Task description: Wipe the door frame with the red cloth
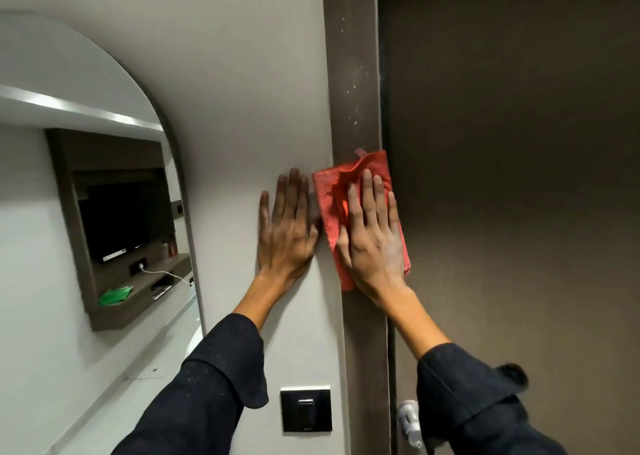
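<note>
Two hands up: right hand [372, 236] flat, fingers [367, 191] spread, pressing folded red microfibre cloth [332, 205] onto vertical brown door frame [353, 73]; left hand [285, 227] open, empty, on white wall [225, 73]. Wiping stroke under way. Next: slide upward over pale specks [353, 104].

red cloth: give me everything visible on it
The red cloth is a coral-red, textured fabric, microfibre by the look, loosely folded into a rough rectangle with creases near its top. A small loop tag sticks up from the upper edge. It lies flat against the vertical brown door frame, overhanging both frame edges slightly. The right hand presses on it, palm flat, fingers spread, covering its middle. The left hand rests on the wall beside it, not visibly touching.
</note>
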